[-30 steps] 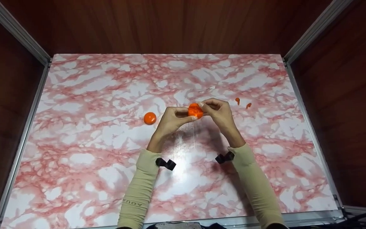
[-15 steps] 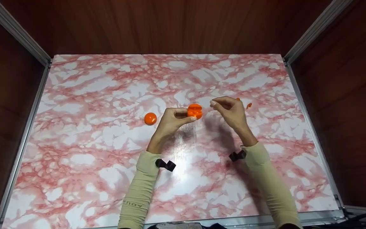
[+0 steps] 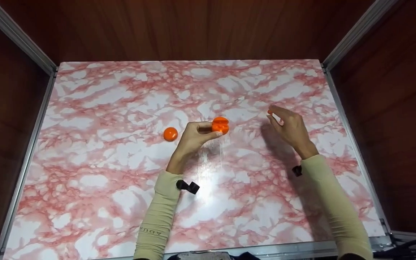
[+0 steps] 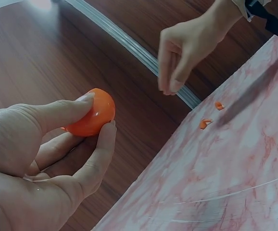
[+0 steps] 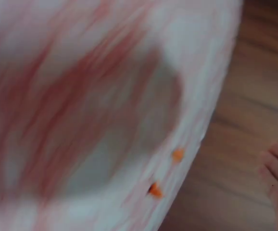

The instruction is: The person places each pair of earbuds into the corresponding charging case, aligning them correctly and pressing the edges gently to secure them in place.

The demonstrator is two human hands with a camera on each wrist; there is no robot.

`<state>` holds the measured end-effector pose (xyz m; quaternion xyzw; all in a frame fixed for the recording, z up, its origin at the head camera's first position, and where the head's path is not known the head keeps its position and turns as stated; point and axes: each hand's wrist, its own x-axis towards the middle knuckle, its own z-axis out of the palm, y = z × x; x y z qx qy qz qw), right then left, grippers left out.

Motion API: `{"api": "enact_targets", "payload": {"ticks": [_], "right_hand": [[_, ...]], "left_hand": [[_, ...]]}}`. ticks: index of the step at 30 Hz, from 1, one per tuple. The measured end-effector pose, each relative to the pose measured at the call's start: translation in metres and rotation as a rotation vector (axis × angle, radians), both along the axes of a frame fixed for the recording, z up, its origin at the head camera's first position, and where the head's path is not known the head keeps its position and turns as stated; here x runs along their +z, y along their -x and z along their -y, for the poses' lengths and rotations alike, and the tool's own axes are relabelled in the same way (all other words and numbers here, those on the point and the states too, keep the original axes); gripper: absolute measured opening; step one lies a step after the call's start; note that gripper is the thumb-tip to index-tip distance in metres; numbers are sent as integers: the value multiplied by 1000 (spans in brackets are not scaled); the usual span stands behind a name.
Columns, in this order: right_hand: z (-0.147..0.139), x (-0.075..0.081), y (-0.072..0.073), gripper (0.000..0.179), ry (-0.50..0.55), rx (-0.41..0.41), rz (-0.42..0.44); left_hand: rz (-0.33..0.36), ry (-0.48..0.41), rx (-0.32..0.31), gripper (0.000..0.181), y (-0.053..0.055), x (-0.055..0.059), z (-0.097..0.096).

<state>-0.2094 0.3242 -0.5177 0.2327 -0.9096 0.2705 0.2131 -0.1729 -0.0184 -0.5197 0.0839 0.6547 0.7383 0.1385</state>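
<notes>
My left hand (image 3: 197, 136) grips a round orange earbud case (image 3: 220, 125) between thumb and fingers, above the table; its lid stands raised. In the left wrist view the glossy outer shell of the case (image 4: 98, 113) faces the camera. Over to the right, my right hand (image 3: 290, 127) hovers with thumb and fingers apart, one orange earbud (image 3: 269, 112) showing between the tips. The left wrist view has two earbuds (image 4: 205, 123) lying on the table below that hand (image 4: 192, 53). From the head camera, the second earbud is hidden behind the right hand.
A glossy round orange piece (image 3: 170, 134) lies on the table left of my left hand. The red-and-white marbled tabletop (image 3: 96, 180) has dark wood panels (image 3: 193, 29) at its back and sides, with metal rails along the edges.
My right hand has left the earbud case and moved right to the earbuds. The left hand keeps holding the case in nearly the same place, with its open inside now uncovered.
</notes>
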Motion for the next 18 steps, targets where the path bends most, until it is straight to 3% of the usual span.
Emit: {"api": "enact_targets", "payload": {"ticks": [6, 11, 14, 18], "right_hand": [[-23, -9, 10, 35, -148, 46, 7], [-40, -19, 16, 32, -333, 76, -3], [-50, -25, 17, 35, -412, 87, 43], [-60, -34, 18, 39, -422, 66, 130]], "left_hand": [[-9, 29, 15, 29, 0, 1, 2], [-3, 37, 2, 28, 1, -1, 0], [6, 20, 1, 29, 1, -2, 0], [19, 2, 5, 31, 0, -2, -1]]}}
